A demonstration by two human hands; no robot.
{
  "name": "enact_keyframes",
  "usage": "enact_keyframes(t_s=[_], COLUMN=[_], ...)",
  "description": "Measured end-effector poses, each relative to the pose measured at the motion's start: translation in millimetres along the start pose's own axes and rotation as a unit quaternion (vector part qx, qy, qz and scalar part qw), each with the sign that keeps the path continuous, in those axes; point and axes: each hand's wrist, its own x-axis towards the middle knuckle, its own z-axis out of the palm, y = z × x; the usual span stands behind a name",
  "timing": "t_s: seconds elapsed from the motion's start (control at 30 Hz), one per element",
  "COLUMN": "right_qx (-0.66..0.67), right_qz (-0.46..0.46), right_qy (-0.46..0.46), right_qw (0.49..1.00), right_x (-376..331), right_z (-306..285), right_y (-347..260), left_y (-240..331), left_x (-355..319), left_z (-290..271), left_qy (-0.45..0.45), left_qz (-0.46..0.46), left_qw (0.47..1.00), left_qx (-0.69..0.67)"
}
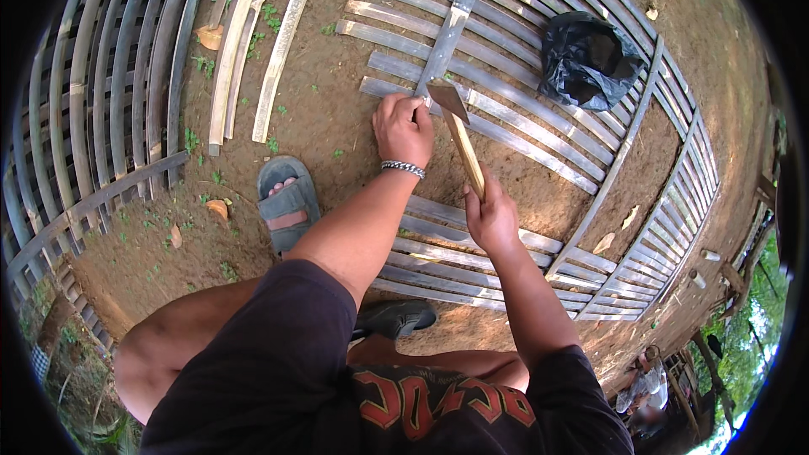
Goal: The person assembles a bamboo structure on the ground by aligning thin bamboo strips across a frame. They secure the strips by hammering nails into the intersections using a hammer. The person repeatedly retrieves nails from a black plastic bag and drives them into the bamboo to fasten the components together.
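Observation:
A hatchet (459,136) with a pale wooden handle and a rusty wedge-shaped head is gripped in my right hand (492,217), fingers wrapped round the lower handle. Its head hangs right beside my left hand (404,128), over the crossing of slats. My left hand is closed, thumb and forefinger pinched at the near end of a grey cross slat (455,21). What the fingers hold there is too small to make out. Long split-bamboo slats (527,131) run under the cross slat, forming a grid panel on the ground.
A crumpled black plastic bag (590,63) lies on the panel at the far right. Loose bamboo strips (286,46) and another slatted panel (93,76) lie on the left. My sandalled foot (288,202) rests on the bare soil. A person (647,388) is at the lower right.

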Motion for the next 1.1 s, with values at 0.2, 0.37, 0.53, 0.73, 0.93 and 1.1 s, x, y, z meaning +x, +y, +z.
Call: enact_keyframes(t_s=[0.2,0.37,0.53,0.73,0.93,1.1], right_qx=[-0.035,-0.002,-0.040,0.012,0.038,0.054], right_qz=[-0.004,0.000,0.010,0.057,0.091,0.078], right_qy=[-0.015,0.015,-0.034,0.027,0.026,0.010], right_qw=[0.999,1.000,0.999,0.998,0.995,0.995], right_x=[2.9,1.9,2.3,-0.2,-10.2,-19.8], right_z=[5.2,4.5,3.9,-2.2,-10.2,-4.8], right_y=[7.4,-0.1,9.7,-8.3,-22.3,-12.9], left_y=[-1.7,-2.1,-0.7,-0.8,11.9,8.6], left_x=[0.1,0.0,0.4,-2.4,-7.3,2.2], left_z=[-0.3,-0.5,0.3,-3.9,-11.1,-3.8], left_qy=[-0.017,-0.004,-0.010,-0.011,0.070,0.035], left_qz=[-0.007,-0.005,-0.007,-0.022,-0.085,-0.151], left_qw=[1.000,1.000,1.000,1.000,0.982,0.962], left_qx=[0.018,0.009,0.017,0.017,0.156,0.226])
